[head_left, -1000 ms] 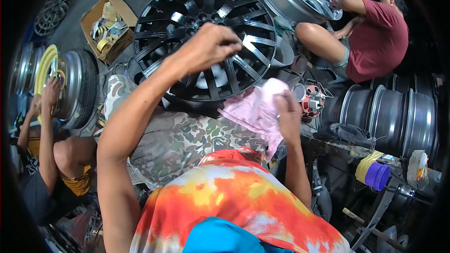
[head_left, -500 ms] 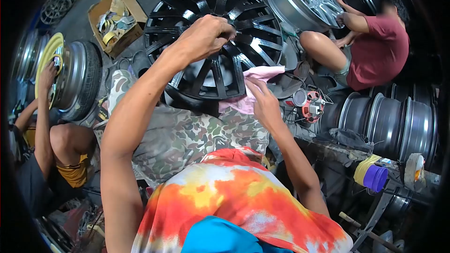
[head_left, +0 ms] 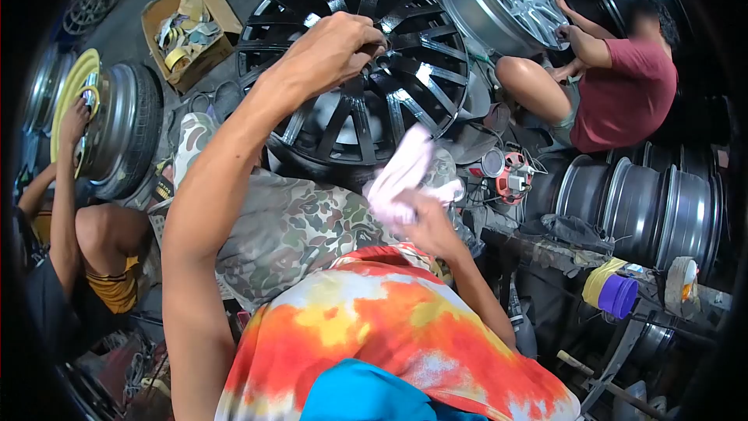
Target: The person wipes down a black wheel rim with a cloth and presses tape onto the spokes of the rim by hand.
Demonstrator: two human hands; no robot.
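A glossy black multi-spoke alloy wheel (head_left: 436,73) lies tilted, face up, in front of my lap. At its hub, my left hand (head_left: 335,51) is closed with the fingers curled down onto the centre; the fingertips are partly hidden. My right hand (head_left: 427,224) is closed on a pale pink cloth (head_left: 399,175), just off the wheel's near edge and above my camouflage trousers (head_left: 312,226). Motion blurs the cloth and the right fingers.
At right, a co-worker in a maroon shirt (head_left: 631,97) handles a silver wheel (head_left: 510,0). Another person's hand (head_left: 74,121) touches a yellow-rimmed wheel (head_left: 66,109) at left. A cardboard box (head_left: 206,62), a red power tool (head_left: 514,178) and dark wheel barrels (head_left: 631,199) stand around.
My right hand has pulled the pink cloth off the wheel's near edge and back toward my body. My left hand stays at the hub, having shifted only slightly.
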